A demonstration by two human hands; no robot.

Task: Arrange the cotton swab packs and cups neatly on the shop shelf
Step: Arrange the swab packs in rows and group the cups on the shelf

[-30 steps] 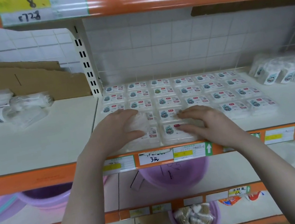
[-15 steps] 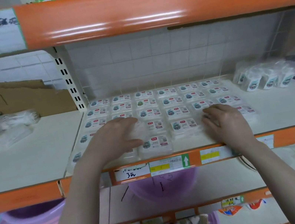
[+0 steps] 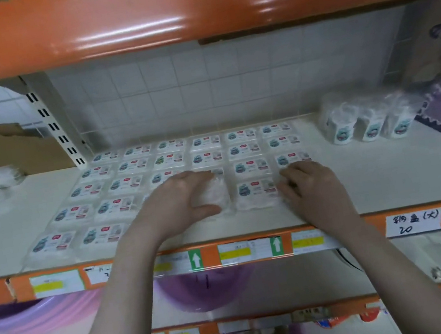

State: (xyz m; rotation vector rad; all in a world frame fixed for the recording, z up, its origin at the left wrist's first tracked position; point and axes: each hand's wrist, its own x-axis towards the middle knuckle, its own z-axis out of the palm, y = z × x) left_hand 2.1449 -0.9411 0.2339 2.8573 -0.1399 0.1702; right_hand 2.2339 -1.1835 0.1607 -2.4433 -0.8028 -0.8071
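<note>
Cotton swab packs (image 3: 196, 168) are lying flat in a grid of rows on the white shop shelf (image 3: 377, 184), and compared with a second earlier both hands are working further right along the front rows: the left hand (image 3: 181, 202) is gripping a front pack (image 3: 220, 196) between thumb and curled fingers, while the right hand (image 3: 311, 185) is pressing bent fingers against the right edge of the neighbouring pack (image 3: 257, 194), its grip holding nothing. This is suggesting that the unfinished right-hand columns are being squared up, with the cups (image 3: 368, 121) standing untouched at the rear right. Pack labels are reading too blurred to identify; one handwritten tag (image 3: 414, 222) on the shelf edge is showing characters and "20".
</note>
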